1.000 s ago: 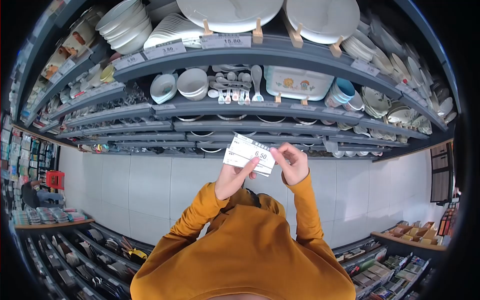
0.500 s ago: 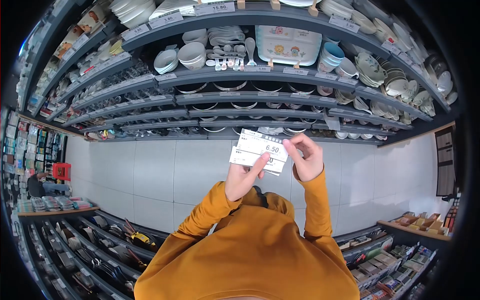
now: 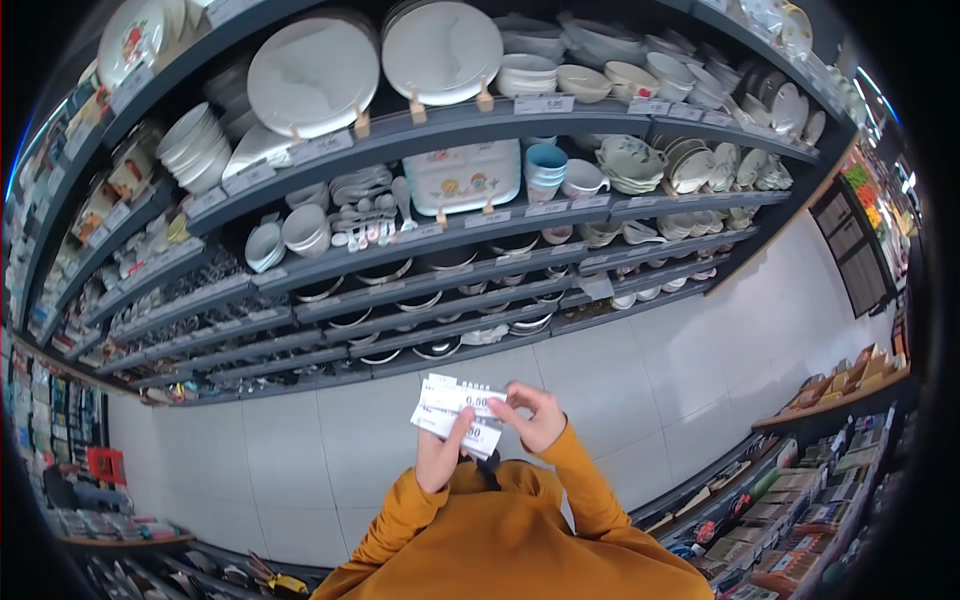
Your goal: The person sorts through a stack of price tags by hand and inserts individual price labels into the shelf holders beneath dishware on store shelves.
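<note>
A small stack of white price labels [image 3: 437,400] is held in front of my body, low in the middle of the head view. Printed on the top label is 6.50. My left hand [image 3: 441,454] grips the stack from below, its thumb lying across the front. With thumb and fingertips, my right hand [image 3: 533,414] pinches the right end of the upper label. The lower label is partly covered by my left thumb.
Ahead stands a long shelf unit [image 3: 400,150] with plates, bowls, spoons and a cartoon tray [image 3: 463,178]. Grey tiled floor [image 3: 290,450] runs along it. Behind me on the right are more stocked shelves [image 3: 780,510]. At far left a person [image 3: 85,495] is near a red basket [image 3: 106,465].
The camera view has tilted up and turned, so the upper shelves show more and my hands sit lower. Both hands still hold the labels.
</note>
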Motion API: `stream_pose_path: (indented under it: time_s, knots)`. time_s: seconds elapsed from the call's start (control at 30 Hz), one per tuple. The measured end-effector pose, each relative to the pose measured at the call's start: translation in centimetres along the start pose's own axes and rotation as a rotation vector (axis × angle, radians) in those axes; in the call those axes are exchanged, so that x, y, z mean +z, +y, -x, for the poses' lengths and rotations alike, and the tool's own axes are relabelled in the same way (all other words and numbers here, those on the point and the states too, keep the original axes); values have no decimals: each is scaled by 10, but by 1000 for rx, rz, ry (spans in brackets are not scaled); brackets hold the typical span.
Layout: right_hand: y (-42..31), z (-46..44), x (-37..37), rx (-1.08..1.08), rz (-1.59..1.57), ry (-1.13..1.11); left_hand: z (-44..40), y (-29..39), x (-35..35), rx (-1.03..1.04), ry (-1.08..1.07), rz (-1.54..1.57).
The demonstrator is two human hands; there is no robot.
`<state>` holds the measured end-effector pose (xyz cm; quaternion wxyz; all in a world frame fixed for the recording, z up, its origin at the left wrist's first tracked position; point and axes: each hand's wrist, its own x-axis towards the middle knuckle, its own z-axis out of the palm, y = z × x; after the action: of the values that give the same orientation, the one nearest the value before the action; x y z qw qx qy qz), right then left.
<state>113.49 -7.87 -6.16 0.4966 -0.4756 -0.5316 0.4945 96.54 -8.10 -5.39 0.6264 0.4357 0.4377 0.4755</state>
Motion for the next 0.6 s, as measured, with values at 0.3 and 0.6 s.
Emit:
stream_pose_path:
  time_s: [0.3, 0.6]
  knots:
    - [43, 11, -13, 222, -146, -25, -11, -42, 3, -80, -54, -17]
    - [19, -72, -70, 41, 107, -6, -100, -37, 30, -26, -166, -65]
